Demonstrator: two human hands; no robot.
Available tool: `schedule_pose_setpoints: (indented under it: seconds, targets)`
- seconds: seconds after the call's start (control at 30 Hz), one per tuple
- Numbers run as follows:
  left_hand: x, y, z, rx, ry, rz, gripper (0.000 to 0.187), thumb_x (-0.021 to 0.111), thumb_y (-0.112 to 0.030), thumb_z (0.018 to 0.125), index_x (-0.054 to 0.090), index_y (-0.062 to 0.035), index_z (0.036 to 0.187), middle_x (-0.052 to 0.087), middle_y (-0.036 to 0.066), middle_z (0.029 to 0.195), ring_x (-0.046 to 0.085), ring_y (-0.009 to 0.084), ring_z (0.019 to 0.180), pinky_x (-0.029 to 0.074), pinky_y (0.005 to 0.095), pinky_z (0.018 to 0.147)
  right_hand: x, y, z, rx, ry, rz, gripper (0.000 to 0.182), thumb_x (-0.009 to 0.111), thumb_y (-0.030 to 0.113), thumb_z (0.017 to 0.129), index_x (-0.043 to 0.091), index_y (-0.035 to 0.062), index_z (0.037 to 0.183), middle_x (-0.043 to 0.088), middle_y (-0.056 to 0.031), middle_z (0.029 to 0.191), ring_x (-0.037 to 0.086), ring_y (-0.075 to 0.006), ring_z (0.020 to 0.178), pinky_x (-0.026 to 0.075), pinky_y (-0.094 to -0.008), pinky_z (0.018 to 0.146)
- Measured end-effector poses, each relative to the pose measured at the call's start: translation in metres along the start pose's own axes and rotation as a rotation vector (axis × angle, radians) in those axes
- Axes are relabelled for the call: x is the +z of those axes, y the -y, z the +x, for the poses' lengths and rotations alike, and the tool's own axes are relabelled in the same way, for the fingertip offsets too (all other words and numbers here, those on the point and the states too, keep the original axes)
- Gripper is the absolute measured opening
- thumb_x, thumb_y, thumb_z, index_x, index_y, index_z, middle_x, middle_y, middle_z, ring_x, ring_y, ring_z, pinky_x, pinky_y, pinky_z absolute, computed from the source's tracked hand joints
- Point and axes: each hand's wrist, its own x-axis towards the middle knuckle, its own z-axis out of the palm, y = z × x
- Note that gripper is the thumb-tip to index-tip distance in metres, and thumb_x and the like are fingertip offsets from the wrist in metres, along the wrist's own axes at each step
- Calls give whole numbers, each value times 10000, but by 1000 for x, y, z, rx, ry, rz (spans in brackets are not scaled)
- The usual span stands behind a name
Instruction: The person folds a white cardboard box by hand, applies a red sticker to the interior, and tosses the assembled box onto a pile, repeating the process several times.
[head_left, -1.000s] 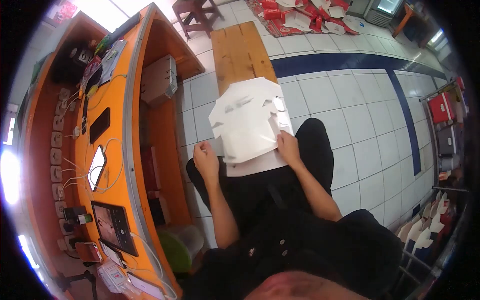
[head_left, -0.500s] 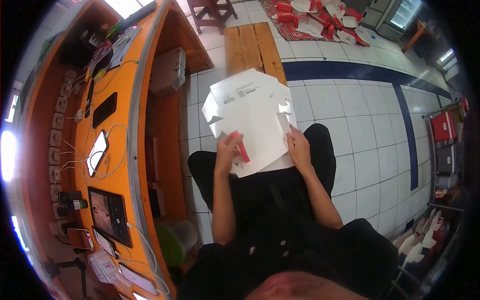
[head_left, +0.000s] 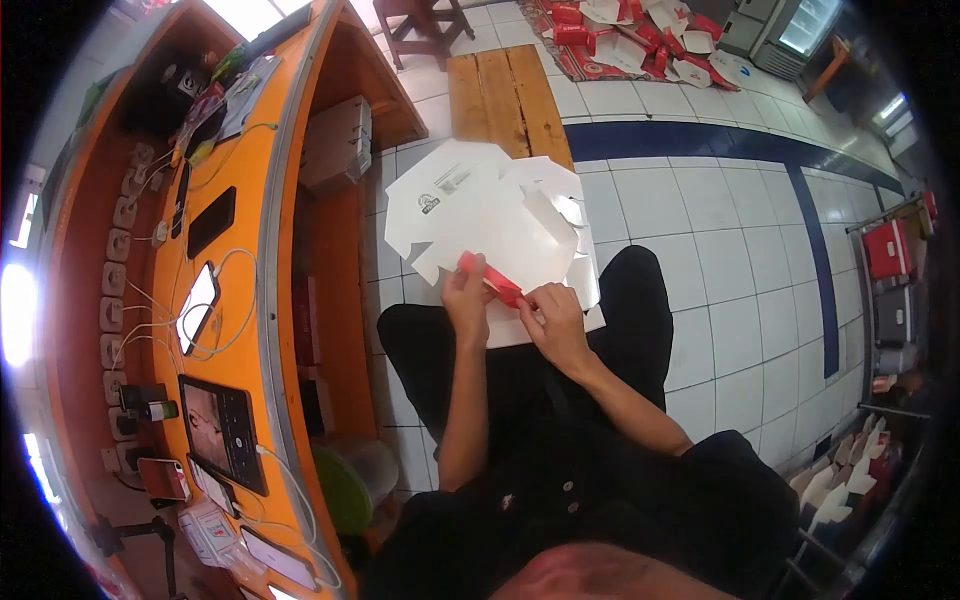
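Note:
A white cardboard sheet (head_left: 480,220) with cut flaps and a small printed logo lies over my lap, with more white card beneath its lower right edge. A folded red flap (head_left: 490,278) shows at the sheet's near edge. My left hand (head_left: 467,300) pinches the red flap at its upper left end. My right hand (head_left: 555,322) has its fingers closed on the flap's lower right end, close beside my left hand. At the right side of the sheet a white flap stands raised.
A wooden bench (head_left: 500,95) extends ahead of my knees. The orange counter (head_left: 235,300) on the left holds a tablet (head_left: 222,432), phones and cables. Red and white cartons (head_left: 650,40) lie on a floor mat at the back. White cartons (head_left: 840,480) stand at the lower right.
My right hand has moved left and down from the sheet's right side to the red flap. The sheet has turned and shifted left, and its red flap is angled differently.

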Motion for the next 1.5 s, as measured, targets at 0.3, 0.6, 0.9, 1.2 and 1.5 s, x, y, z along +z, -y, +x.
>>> schedule_pose_setpoints:
  seconds: [0.3, 0.6, 0.9, 1.2, 1.5]
  targets:
    - [4, 12, -2, 59, 64, 128, 305, 772, -161, 921, 586, 8, 1094, 679, 95, 1023, 675, 135, 852, 587, 272, 624, 5, -1, 1, 104, -6, -21, 105, 661, 129, 920, 598, 49, 895, 576, -116, 849, 546, -332, 866, 414, -451, 758]
    - [-3, 25, 2, 18, 194, 247, 377, 725, -233, 956, 551, 24, 1170, 661, 126, 1073, 674, 173, 930, 595, 302, 684, 12, -19, 6, 370, 127, 182, 158, 677, 132, 915, 578, 25, 976, 618, -171, 844, 609, -384, 855, 480, -473, 756]
    - [-55, 52, 71, -76, 27, 233, 377, 677, -343, 980, 719, 32, 986, 687, 69, 894, 649, 143, 795, 529, 286, 627, 55, -45, -10, 562, 354, 87, 169, 650, 140, 884, 612, 31, 1007, 691, -210, 861, 684, -417, 868, 526, -528, 763]
    - [-36, 56, 30, 28, -33, 239, 318, 748, -127, 913, 630, 122, 1070, 724, 173, 1054, 689, 176, 787, 594, 304, 642, 93, -71, -14, 570, 312, 66, 241, 647, 233, 905, 706, 61, 1064, 712, -179, 838, 694, -373, 797, 537, -457, 722]
    - [-26, 58, 1, 212, -30, 699, 284, 716, -101, 923, 682, 39, 1167, 740, 169, 1064, 716, 185, 840, 586, 328, 736, 94, -75, -18, 506, 216, 159, 285, 678, 213, 884, 719, 46, 1111, 708, -202, 845, 693, -367, 780, 537, -436, 720]
